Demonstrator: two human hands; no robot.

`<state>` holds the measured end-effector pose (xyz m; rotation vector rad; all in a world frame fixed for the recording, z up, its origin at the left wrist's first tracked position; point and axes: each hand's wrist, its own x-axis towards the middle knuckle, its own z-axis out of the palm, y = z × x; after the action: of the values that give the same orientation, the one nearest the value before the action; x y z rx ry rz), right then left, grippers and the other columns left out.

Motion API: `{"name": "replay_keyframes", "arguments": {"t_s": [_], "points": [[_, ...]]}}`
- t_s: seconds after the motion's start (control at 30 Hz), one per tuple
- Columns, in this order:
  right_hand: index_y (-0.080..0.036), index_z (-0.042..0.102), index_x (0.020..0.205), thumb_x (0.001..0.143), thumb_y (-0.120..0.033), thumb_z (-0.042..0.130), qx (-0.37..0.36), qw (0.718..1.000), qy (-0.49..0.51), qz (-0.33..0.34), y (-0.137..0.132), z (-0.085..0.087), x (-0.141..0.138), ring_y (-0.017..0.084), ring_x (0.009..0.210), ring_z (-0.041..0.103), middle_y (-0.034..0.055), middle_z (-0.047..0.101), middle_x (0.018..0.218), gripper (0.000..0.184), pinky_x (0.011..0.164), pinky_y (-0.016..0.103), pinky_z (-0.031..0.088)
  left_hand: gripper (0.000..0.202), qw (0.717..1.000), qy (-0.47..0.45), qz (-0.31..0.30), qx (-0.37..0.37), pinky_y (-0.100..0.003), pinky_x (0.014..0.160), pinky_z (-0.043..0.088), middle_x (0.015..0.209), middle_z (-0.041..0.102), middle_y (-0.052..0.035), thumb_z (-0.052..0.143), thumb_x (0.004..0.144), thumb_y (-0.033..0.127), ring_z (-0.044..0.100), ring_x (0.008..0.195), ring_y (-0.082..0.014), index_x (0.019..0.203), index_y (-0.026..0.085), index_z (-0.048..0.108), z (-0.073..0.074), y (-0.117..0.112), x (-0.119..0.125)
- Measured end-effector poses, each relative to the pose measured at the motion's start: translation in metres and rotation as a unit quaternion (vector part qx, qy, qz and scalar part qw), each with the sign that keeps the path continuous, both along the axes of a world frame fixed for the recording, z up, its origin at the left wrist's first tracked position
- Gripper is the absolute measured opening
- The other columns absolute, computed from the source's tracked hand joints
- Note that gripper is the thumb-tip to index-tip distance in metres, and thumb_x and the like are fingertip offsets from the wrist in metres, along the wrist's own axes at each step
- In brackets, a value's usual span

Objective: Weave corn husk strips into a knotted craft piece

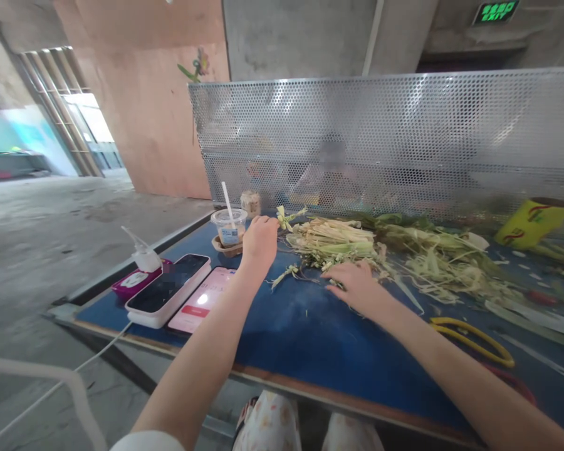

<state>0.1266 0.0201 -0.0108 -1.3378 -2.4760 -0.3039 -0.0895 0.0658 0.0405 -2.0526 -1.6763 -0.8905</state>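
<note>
My left hand (262, 241) is raised beside the cup, its fingertips closed on a small piece of knotted plant strip (289, 217), pale green and yellow. To the right, a bundle of dried, pale husk-like strips (336, 238) lies on the blue tabletop. At the bundle's near edge, my right hand (355, 285) rests low, thumb and fingers apart over small green bits. Another small knotted strip (286, 274) lies on the table between my hands.
On the left are a lidded drink cup (229, 228) with a straw, a thick white-cased phone (169, 291) and a pink-screened phone (204, 300). Yellow-handled scissors (472, 341) lie at right. Loose strips (451, 269) and a yellow can (533, 222) sit before a perforated metal panel (380, 138).
</note>
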Motion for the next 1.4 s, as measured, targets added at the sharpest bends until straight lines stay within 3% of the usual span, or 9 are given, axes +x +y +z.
{"name": "replay_keyframes", "arguments": {"t_s": [0.13,0.23,0.4,0.53,0.77,0.9,1.07,1.23,1.4], "points": [[-0.019,0.063,0.086,0.078,-0.021,0.054,-0.004,0.999,-0.052,0.009,0.002,-0.006,-0.038,0.021,0.087,0.054,0.0065,0.065,0.087,0.012,0.075,0.036,0.028,0.025,1.0,0.012,-0.005,-0.007,-0.029,0.075,0.041,0.088,0.061,-0.0102,0.037,0.085,0.017,0.051,0.091,-0.0212,0.086,0.014,0.062,-0.01,0.004,0.003],[-0.015,0.062,0.079,0.077,-0.018,0.053,0.0,0.997,-0.081,0.003,0.011,-0.008,-0.051,0.022,0.084,0.053,0.009,0.065,0.083,0.01,0.073,0.036,0.026,0.024,1.0,0.016,-0.019,-0.017,-0.029,0.074,0.042,0.088,0.061,-0.01,0.037,0.084,0.016,0.05,0.091,-0.021,0.086,0.014,0.061,-0.015,0.005,0.006],[-0.015,0.062,0.071,0.081,-0.013,0.044,-0.003,0.996,-0.094,-0.004,0.022,-0.013,-0.05,0.021,0.082,0.054,0.0091,0.065,0.078,0.02,0.073,0.035,0.026,0.023,0.998,0.0,-0.053,-0.039,-0.029,0.078,0.041,0.089,0.061,-0.009,0.038,0.084,0.017,0.05,0.092,-0.0198,0.085,0.015,0.062,-0.018,0.006,0.01],[-0.016,0.063,0.076,0.08,-0.019,0.047,-0.012,0.997,-0.07,-0.014,0.021,-0.016,-0.046,0.021,0.081,0.055,0.0089,0.066,0.081,0.016,0.072,0.034,0.028,0.022,0.995,-0.036,-0.082,-0.052,-0.03,0.081,0.041,0.089,0.062,-0.0088,0.04,0.083,0.017,0.05,0.093,-0.0199,0.085,0.015,0.063,-0.019,0.004,0.014],[-0.017,0.065,0.071,0.076,-0.015,0.048,-0.05,0.996,0.062,-0.031,0.022,-0.014,-0.043,0.022,0.088,0.055,0.0103,0.067,0.08,0.018,0.079,0.034,0.032,0.019,0.969,-0.168,-0.156,-0.091,-0.036,0.085,0.039,0.09,0.062,-0.011,0.045,0.078,0.014,0.052,0.095,-0.0232,0.081,0.013,0.064,-0.024,0.002,0.019],[-0.016,0.063,0.079,0.077,-0.02,0.045,-0.104,0.974,0.2,-0.033,0.028,-0.014,-0.034,0.017,0.073,0.06,0.0068,0.068,0.077,0.018,0.068,0.027,0.041,0.014,0.916,-0.282,-0.237,-0.156,-0.033,0.076,0.045,0.078,0.066,-0.0071,0.054,0.073,0.02,0.059,0.077,-0.0188,0.077,0.013,0.065,-0.028,0.004,0.024],[-0.015,0.06,0.077,0.078,-0.026,0.042,-0.168,0.925,0.341,0.005,0.032,-0.013,-0.026,0.015,0.062,0.062,0.0041,0.068,0.07,0.021,0.057,0.024,0.046,0.017,0.812,-0.422,-0.33,-0.231,-0.027,0.061,0.049,0.067,0.065,-0.0038,0.056,0.071,0.027,0.059,0.062,-0.0133,0.07,0.012,0.064,-0.033,0.003,0.037],[-0.016,0.058,0.08,0.073,-0.023,0.047,-0.193,0.888,0.416,0.036,0.029,-0.007,-0.025,0.016,0.071,0.064,0.0036,0.069,0.076,0.015,0.067,0.028,0.048,0.018,0.724,-0.532,-0.368,-0.24,-0.025,0.063,0.046,0.057,0.059,-0.0003,0.063,0.064,0.03,0.053,0.056,-0.0095,0.059,0.012,0.061,-0.037,0.001,0.049],[-0.015,0.059,0.08,0.068,-0.015,0.049,-0.201,0.887,0.413,0.035,0.026,-0.006,-0.028,0.016,0.069,0.064,0.0038,0.068,0.073,0.015,0.066,0.027,0.048,0.025,0.645,-0.618,-0.371,-0.253,-0.023,0.057,0.043,0.06,0.06,-0.0015,0.07,0.056,0.034,0.051,0.054,-0.0073,0.062,0.011,0.063,-0.038,0.001,0.054]]}}
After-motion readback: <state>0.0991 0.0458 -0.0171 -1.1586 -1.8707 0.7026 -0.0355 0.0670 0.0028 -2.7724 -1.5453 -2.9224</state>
